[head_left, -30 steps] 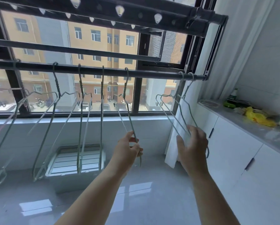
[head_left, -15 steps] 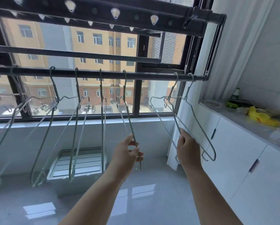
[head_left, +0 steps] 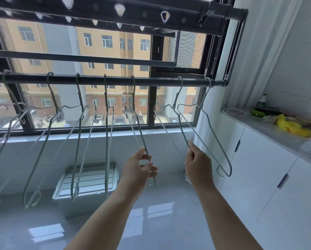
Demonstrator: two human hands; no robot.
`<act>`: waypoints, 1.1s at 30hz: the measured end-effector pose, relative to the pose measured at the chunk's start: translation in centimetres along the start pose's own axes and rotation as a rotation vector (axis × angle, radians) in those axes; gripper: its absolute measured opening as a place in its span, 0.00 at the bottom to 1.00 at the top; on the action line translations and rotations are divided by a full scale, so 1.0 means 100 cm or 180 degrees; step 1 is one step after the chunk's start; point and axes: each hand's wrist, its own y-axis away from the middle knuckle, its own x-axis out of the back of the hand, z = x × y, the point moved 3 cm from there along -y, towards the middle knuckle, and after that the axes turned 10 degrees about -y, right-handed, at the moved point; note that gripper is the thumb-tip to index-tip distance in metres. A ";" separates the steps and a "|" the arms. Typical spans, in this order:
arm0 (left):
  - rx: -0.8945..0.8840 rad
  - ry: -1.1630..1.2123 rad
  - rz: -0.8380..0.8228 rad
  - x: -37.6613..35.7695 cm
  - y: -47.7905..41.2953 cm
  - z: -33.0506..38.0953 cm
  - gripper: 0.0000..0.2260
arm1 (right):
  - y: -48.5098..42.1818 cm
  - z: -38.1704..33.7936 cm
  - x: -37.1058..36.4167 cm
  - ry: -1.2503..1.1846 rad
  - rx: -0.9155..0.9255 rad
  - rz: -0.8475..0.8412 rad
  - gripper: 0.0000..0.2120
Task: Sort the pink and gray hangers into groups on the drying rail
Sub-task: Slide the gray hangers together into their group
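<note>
Gray wire hangers (head_left: 106, 141), hooked in a row on the rail (head_left: 115, 81), look light, springy and slick, so each should slide sideways easily if held low on its arm. The left hand (head_left: 138, 168) pinches the middle hanger (head_left: 139, 127) that way, and the right hand (head_left: 198, 165) grips the next hanger (head_left: 183, 130) nearer the rail's right end. Just beside it the end hanger (head_left: 204, 97) could snag, while a crate (head_left: 89, 179) below the rail and a counter (head_left: 277, 134) right of it look well apart.

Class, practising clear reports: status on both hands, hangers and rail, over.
Left hand pinching a gray hanger low down. Right hand gripping a hanger wire at the rail's right end. Both hangers hooked on. Nothing blocking.
</note>
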 end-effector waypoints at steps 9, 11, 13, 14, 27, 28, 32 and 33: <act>-0.0107 -0.0121 0.0135 0.002 -0.002 -0.010 0.23 | -0.011 -0.004 0.026 0.0042 0.0024 -0.0364 0.20; -0.0149 -0.0196 0.0195 0.003 -0.002 -0.012 0.23 | -0.020 -0.002 0.048 0.0199 0.0236 0.0157 0.17; -0.0187 -0.0251 0.0247 0.004 -0.001 -0.015 0.23 | -0.032 0.007 0.065 0.0445 0.0089 0.0336 0.17; -0.0198 -0.0267 0.0267 0.005 -0.001 -0.016 0.23 | -0.038 0.014 0.069 0.0541 -0.0109 0.0224 0.18; -0.0210 -0.0280 0.0369 0.010 -0.006 -0.023 0.23 | -0.043 0.042 0.038 0.0253 -0.0517 -0.0359 0.19; -0.0200 -0.0270 0.0367 0.010 -0.007 -0.024 0.23 | -0.043 0.042 0.038 0.0240 -0.0515 -0.0376 0.18; -0.0193 -0.0244 0.0336 0.007 -0.010 -0.026 0.23 | -0.045 0.039 0.039 0.0512 -0.0515 -0.0413 0.18; -0.0201 -0.0248 0.0325 0.006 -0.011 -0.027 0.23 | -0.044 0.033 0.041 0.0757 -0.0290 -0.0222 0.17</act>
